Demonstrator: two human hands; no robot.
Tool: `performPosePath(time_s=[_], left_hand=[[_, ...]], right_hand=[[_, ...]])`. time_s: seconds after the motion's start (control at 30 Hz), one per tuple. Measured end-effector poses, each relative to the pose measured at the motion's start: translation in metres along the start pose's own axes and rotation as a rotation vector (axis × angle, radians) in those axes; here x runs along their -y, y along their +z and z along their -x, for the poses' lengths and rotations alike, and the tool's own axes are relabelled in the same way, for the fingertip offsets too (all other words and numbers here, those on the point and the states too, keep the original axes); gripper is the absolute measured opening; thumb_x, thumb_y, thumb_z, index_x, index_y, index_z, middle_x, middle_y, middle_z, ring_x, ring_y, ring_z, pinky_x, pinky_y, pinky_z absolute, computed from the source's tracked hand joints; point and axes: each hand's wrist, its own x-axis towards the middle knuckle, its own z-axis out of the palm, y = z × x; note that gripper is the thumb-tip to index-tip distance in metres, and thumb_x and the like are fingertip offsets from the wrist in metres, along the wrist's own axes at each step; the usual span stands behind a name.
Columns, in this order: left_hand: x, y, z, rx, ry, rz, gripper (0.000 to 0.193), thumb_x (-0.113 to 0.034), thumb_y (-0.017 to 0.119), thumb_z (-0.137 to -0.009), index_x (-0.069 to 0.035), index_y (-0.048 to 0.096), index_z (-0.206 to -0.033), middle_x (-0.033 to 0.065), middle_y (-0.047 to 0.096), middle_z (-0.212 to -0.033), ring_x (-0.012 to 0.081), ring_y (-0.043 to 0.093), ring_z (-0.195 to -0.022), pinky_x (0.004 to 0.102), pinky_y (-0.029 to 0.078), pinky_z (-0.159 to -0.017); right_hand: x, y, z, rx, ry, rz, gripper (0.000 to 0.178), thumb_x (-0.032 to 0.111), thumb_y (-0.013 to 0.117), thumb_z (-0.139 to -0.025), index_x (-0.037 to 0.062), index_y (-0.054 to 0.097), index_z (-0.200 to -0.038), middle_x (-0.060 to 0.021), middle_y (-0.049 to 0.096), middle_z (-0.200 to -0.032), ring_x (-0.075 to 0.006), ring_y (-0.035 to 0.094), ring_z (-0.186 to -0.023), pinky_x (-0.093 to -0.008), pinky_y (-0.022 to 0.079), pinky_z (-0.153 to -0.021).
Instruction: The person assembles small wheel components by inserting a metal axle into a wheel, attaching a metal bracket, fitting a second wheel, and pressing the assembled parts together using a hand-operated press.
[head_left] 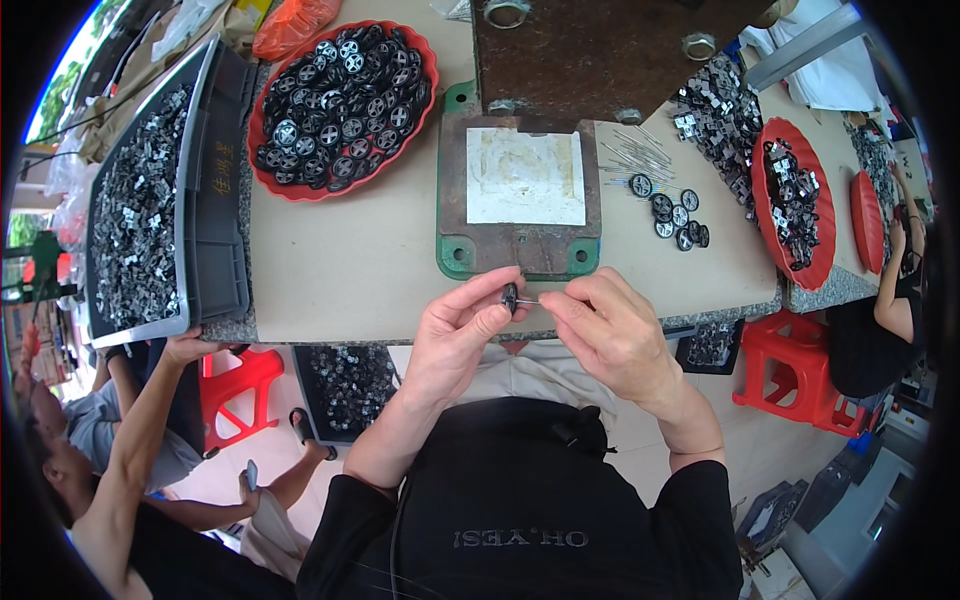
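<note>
Between the thumb and fingers of my left hand [461, 325] is a small black toy wheel [510, 297], held edge-on in front of the table's near edge. A thin metal axle pin [527, 301] sticks out of the wheel toward the right. My right hand [607, 325] pinches the far end of that pin. Just beyond both hands stands a green and brown press base [520, 240] with a stained white pad [525, 176] on it. To its right lie several loose wheels [680, 215] and a scatter of metal pins [640, 152].
A red scalloped tray [434, 95] heaped with wheels stands left of the press. At far left a person grips a grey crate [215, 190] of small metal parts. Another red tray [768, 230] and a parts heap [715, 130] lie right. Red stools [240, 385] flank me.
</note>
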Motion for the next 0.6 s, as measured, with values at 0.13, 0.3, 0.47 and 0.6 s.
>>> performPosePath(time_s=[0.13,0.3,0.47,0.6], left_hand=[[0.0006,0.0036,-0.0004,-0.035,0.040,-0.106,0.036,-0.005,0.061,-0.085,0.000,0.054,-0.120,0.0071,0.059,-0.110,0.0147,0.059,-0.095,0.0279,0.050,-0.084],[-0.0022,0.0009,0.0018,-0.010,-0.002,-0.106,0.037,-0.008,0.061,-0.085,-0.001,0.054,-0.120,0.0067,0.060,-0.107,0.0144,0.060,-0.092,0.0304,0.053,-0.076],[-0.0013,0.0005,0.0009,-0.016,-0.052,-0.104,0.038,-0.011,0.062,-0.085,-0.001,0.053,-0.120,0.0064,0.062,-0.103,0.0152,0.061,-0.092,0.0301,0.053,-0.070],[-0.0005,0.0000,0.0005,-0.005,-0.043,-0.098,0.038,-0.012,0.062,-0.085,-0.001,0.053,-0.120,0.0063,0.062,-0.102,0.0152,0.061,-0.092,0.0303,0.053,-0.069]], right_hand=[[0.0026,-0.0025,-0.0004,0.030,0.002,0.034,0.034,0.002,0.071,-0.056,-0.0006,0.060,-0.088,-0.0067,0.050,-0.080,-0.0215,0.052,-0.069,-0.0315,0.045,-0.056],[0.0011,-0.0041,0.0002,0.036,0.000,0.018,0.034,0.001,0.070,-0.057,-0.0008,0.060,-0.088,-0.0069,0.051,-0.081,-0.0216,0.052,-0.069,-0.0316,0.045,-0.056],[0.0021,-0.0055,0.0018,0.051,-0.011,0.022,0.032,0.001,0.069,-0.058,-0.0018,0.060,-0.089,-0.0076,0.051,-0.081,-0.0219,0.052,-0.069,-0.0319,0.045,-0.056],[0.0012,-0.0046,0.0020,0.049,-0.012,0.017,0.033,0.001,0.069,-0.058,-0.0022,0.060,-0.090,-0.0077,0.051,-0.080,-0.0220,0.052,-0.069,-0.0320,0.045,-0.055]])
